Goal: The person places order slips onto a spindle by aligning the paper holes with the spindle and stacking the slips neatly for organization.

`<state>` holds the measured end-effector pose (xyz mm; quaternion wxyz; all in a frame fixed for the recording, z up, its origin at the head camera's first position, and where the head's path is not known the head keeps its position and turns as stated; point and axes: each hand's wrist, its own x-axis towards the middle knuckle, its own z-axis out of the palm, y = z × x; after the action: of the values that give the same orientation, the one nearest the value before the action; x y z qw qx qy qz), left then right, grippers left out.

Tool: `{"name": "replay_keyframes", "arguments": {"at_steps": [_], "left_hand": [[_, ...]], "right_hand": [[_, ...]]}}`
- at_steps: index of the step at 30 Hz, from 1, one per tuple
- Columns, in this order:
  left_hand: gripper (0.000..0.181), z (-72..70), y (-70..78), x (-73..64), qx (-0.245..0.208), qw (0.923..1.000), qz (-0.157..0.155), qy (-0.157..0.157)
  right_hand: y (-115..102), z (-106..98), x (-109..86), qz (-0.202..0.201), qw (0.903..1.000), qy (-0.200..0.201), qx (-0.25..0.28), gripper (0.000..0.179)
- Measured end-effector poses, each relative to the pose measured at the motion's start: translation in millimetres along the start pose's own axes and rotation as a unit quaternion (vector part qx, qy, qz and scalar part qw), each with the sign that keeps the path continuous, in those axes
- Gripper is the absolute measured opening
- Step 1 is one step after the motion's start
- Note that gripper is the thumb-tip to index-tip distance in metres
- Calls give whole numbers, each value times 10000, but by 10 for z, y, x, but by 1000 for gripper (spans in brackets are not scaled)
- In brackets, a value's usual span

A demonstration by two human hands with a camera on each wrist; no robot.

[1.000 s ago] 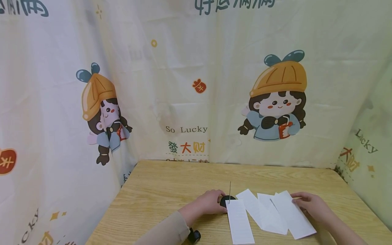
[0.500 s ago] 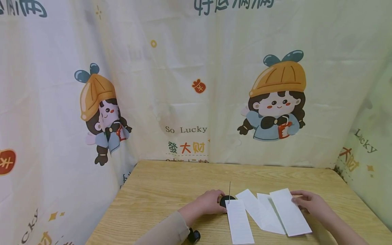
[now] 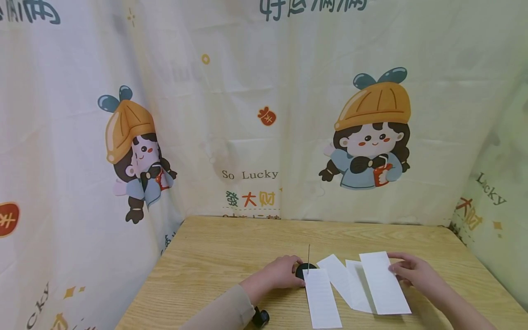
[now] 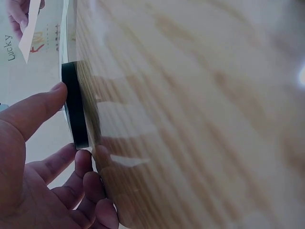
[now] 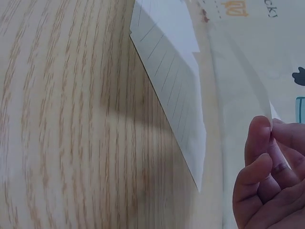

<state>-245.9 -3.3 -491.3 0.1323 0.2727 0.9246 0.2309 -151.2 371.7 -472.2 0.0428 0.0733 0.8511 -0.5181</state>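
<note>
While left hand (image 3: 284, 273) grips paper spike (image 3: 309, 259) by its black base (image 3: 304, 267) | right hand (image 3: 415, 273) pinches white paper slip (image 3: 385, 284), right of spike | likely light, easily creased; hold at edge.

My remote feed shows a curtained-off tabletop workspace; home or office, I can't tell. Creased cream fabric (image 3: 235, 98), printed with orange-capped cartoon girls (image 3: 373, 133) and multicoloured lettering (image 3: 249, 199), hangs from nine through three o'clock, bordering a straight-edged, light wood-grained table (image 3: 231, 243) at six.
</note>
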Motion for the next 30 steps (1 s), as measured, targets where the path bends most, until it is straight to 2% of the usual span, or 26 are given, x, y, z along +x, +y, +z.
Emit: {"name": "replay_keyframes", "arguments": {"at_steps": [15, 22, 30], "left_hand": [[57, -22, 11, -18, 72, 9999, 68, 47], [56, -11, 0, -14, -39, 10000, 79, -18], [56, -1, -10, -2, -49, 10000, 43, -33]], "right_hand": [[-117, 102, 10, -160, 9997, -156, 141, 58], [-193, 184, -15, -283, 9992, -222, 169, 58], [-313, 277, -30, -689, 9969, -329, 199, 58]]}}
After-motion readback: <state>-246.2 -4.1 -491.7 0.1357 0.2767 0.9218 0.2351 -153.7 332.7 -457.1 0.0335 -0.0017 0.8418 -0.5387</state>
